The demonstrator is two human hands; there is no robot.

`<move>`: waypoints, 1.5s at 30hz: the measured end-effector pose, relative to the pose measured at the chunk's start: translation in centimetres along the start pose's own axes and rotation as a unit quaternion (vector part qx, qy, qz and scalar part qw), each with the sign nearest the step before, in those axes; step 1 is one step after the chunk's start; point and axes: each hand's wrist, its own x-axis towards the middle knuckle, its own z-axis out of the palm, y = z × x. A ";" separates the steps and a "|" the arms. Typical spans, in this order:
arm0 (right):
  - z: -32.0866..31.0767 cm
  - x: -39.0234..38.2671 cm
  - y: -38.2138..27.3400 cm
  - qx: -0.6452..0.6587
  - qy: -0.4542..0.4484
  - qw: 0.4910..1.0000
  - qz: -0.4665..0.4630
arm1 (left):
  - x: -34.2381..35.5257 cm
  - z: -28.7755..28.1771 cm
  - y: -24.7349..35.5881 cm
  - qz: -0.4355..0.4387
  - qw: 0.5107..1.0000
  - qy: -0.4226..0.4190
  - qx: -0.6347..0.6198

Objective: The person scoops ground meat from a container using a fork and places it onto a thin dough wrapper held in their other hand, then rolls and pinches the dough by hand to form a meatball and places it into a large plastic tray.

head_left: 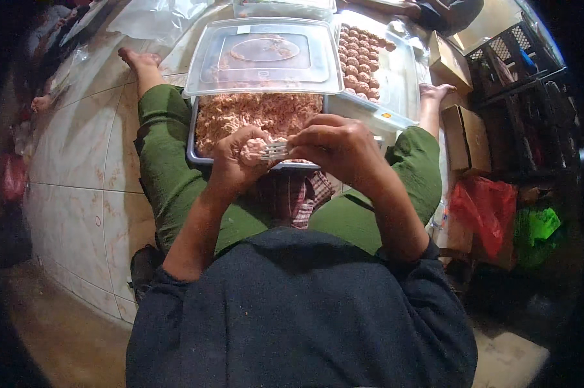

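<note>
While the left hand (pixel 239 155) cups a lump of minced meat (pixel 253 152), the right hand (pixel 334 145) pinches a fork (pixel 274 151) against it, near the meat tub (pixel 198 139).

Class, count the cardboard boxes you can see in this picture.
2: an upper box beside the meatball tray, a lower box below it. Others may be hidden.
</note>
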 end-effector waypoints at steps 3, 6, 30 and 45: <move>-2.0 -0.6 -0.4 -0.027 -0.008 0.999 0.029 | -0.3 -0.2 0.0 -0.071 0.995 -0.015 -0.063; -1.7 -0.9 -0.4 0.016 0.003 0.999 0.045 | 0.1 -0.1 1.0 -0.076 0.991 -0.024 -0.112; 2.1 -3.5 1.7 0.311 0.037 0.913 0.261 | 0.1 0.7 0.0 -0.029 0.992 0.007 -0.126; 3.6 -1.7 -1.2 0.067 0.079 0.994 0.020 | -0.5 -0.7 0.0 -0.080 0.985 -0.026 -0.152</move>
